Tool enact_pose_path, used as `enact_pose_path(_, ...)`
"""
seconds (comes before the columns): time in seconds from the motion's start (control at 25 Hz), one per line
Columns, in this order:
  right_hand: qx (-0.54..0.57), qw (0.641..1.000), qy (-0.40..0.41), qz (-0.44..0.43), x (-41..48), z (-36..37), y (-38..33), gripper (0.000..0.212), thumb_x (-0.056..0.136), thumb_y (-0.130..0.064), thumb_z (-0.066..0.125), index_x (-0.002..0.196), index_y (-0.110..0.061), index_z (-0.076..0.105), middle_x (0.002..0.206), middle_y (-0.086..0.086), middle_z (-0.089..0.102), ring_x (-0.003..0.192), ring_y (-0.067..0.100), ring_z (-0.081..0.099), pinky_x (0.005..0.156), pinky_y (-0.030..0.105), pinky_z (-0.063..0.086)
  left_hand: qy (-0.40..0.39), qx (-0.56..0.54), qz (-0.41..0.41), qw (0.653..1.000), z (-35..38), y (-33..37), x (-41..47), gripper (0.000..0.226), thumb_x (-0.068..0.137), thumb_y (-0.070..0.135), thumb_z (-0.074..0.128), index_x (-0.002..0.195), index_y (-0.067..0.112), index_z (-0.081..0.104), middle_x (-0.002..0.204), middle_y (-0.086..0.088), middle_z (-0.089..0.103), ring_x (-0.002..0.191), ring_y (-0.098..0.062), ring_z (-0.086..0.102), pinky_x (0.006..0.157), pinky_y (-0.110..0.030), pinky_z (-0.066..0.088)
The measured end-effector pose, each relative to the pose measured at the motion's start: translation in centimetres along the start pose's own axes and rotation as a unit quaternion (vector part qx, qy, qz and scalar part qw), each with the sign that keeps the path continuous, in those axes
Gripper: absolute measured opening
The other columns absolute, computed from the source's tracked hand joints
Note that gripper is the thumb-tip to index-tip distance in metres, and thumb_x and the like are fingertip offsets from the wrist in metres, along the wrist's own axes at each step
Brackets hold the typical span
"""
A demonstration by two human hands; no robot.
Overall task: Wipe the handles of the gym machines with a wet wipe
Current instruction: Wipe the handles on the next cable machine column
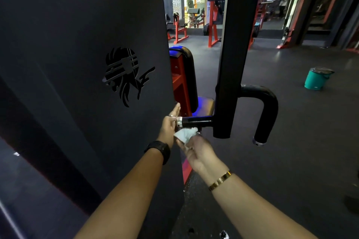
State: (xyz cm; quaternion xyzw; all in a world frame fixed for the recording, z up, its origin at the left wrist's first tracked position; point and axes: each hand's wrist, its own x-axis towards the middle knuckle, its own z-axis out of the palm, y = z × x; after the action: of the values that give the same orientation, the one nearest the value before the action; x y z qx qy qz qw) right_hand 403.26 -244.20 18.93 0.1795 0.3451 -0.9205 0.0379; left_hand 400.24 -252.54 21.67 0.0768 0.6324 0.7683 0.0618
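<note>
My one view, head-worn, wide-angle, tilted forward and down, close on the handle [196,121] at centre, dark panel [68,35] filling the left, floor [303,141] running off to the right.

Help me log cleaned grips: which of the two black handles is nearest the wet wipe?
The straight horizontal handle left of the post: the wet wipe, held by the right hand, sits beneath it. The curved handle hangs right of the post, untouched.

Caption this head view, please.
Right hand holds a wipe under a black machine handle; left hand touches its end.
</note>
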Motion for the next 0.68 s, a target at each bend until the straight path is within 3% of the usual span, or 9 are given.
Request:
enact_pose_path(0.16, -0.062, 0.997, -0.017, -0.043, -1.9, 1.6, -2.1, 0.025, 0.090, 0.003, 0.041, 0.101, 0.000, 0.063, 0.095, 0.016, 0.069, 0.086, 0.025, 0.066, 0.079, 0.032, 0.055, 0.101, -0.243, -0.082, 0.961, -0.2, -1.0, 0.8, 0.052, 0.095, 0.021, 0.023, 0.143, 0.008, 0.039, 0.138, -0.008, 0.043, 0.119, -0.021, 0.047, 0.099, -0.038, 0.038)
enact_pose_path(0.24, -0.289, 0.949, 0.050, -0.116, -2.0, 2.1, -3.5, 0.024, 0.091, -0.001, 0.040, 0.092, -0.003, 0.063, 0.086, 0.012, 0.065, 0.076, 0.021, 0.063, 0.066, 0.024, 0.050, 0.108, -0.266, -0.100, 0.953, -0.3, -1.0, 0.8, 0.049, 0.095, 0.023, 0.027, 0.138, 0.006, 0.043, 0.134, -0.009, 0.048, 0.110, -0.024, 0.052, 0.084, -0.033, 0.043)
enact_pose_path(0.28, -0.438, 0.876, 0.077, -0.184, -2.0, 2.1, -4.4, 0.022, 0.093, -0.003, 0.040, 0.093, -0.003, 0.062, 0.084, 0.010, 0.061, 0.072, 0.019, 0.059, 0.059, 0.021, 0.044, 0.110, -0.252, -0.101, 0.956, -0.2, -0.9, 0.6, 0.048, 0.095, 0.025, 0.028, 0.136, 0.007, 0.044, 0.136, -0.010, 0.049, 0.109, -0.024, 0.054, 0.079, -0.030, 0.044)
enact_pose_path(0.32, -0.573, 0.767, 0.087, -0.275, -2.1, 2.3, -5.2, 0.022, 0.095, -0.005, 0.040, 0.103, -0.002, 0.060, 0.089, 0.010, 0.059, 0.077, 0.019, 0.058, 0.059, 0.022, 0.042, 0.110, -0.250, -0.102, 0.956, -0.1, -0.8, 0.6, 0.048, 0.095, 0.026, 0.028, 0.137, 0.007, 0.044, 0.138, -0.012, 0.050, 0.108, -0.023, 0.056, 0.078, -0.029, 0.044)
enact_pose_path(0.4, -0.746, 0.536, 0.064, -0.390, -1.7, 2.5, -6.2, 0.039, 0.097, -0.007, 0.040, 0.136, -0.007, 0.043, 0.115, 0.012, 0.055, 0.103, 0.025, 0.055, 0.074, 0.027, 0.047, 0.115, -0.264, -0.111, 0.951, -0.2, -0.7, 0.5, 0.052, 0.095, 0.029, 0.027, 0.140, 0.006, 0.041, 0.137, -0.014, 0.049, 0.099, -0.020, 0.057, 0.083, -0.029, 0.045)
enact_pose_path(0.44, -0.790, 0.457, 0.049, -0.406, -1.0, 2.6, -6.2, 0.047, 0.097, -0.006, 0.041, 0.143, -0.011, 0.035, 0.124, 0.011, 0.051, 0.112, 0.027, 0.051, 0.080, 0.031, 0.047, 0.113, -0.269, -0.112, 0.950, -0.3, -0.7, 0.6, 0.055, 0.094, 0.032, 0.026, 0.141, 0.005, 0.039, 0.135, -0.015, 0.051, 0.094, -0.019, 0.056, 0.085, -0.030, 0.044)
enact_pose_path(0.52, -0.840, 0.361, -0.013, -0.405, 0.7, 2.6, -5.3, 0.047, 0.094, -0.006, 0.040, 0.141, -0.012, 0.039, 0.126, 0.010, 0.052, 0.113, 0.031, 0.050, 0.085, 0.036, 0.047, 0.106, -0.266, -0.116, 0.951, -0.5, -0.6, 0.6, 0.061, 0.093, 0.038, 0.024, 0.144, 0.007, 0.036, 0.120, -0.012, 0.058, 0.083, -0.018, 0.055, 0.081, -0.030, 0.044)
enact_pose_path(0.6, -0.853, 0.307, -0.095, -0.412, 2.1, 1.8, -3.9, 0.039, 0.091, -0.015, 0.036, 0.124, -0.009, 0.055, 0.113, 0.012, 0.059, 0.103, 0.032, 0.056, 0.086, 0.039, 0.045, 0.115, -0.256, -0.129, 0.951, -0.7, -0.8, 0.7, 0.061, 0.094, 0.043, 0.021, 0.145, 0.013, 0.035, 0.106, -0.006, 0.060, 0.075, -0.014, 0.055, 0.071, -0.027, 0.045)
enact_pose_path(0.68, -0.836, 0.275, -0.100, -0.464, 3.1, 0.8, -2.9, 0.035, 0.087, -0.028, 0.036, 0.101, -0.010, 0.064, 0.091, 0.008, 0.062, 0.083, 0.028, 0.058, 0.076, 0.038, 0.045, 0.118, -0.249, -0.132, 0.952, -1.0, -0.8, 0.7, 0.061, 0.095, 0.045, 0.019, 0.148, 0.017, 0.031, 0.116, -0.006, 0.058, 0.085, -0.015, 0.058, 0.073, -0.028, 0.046)
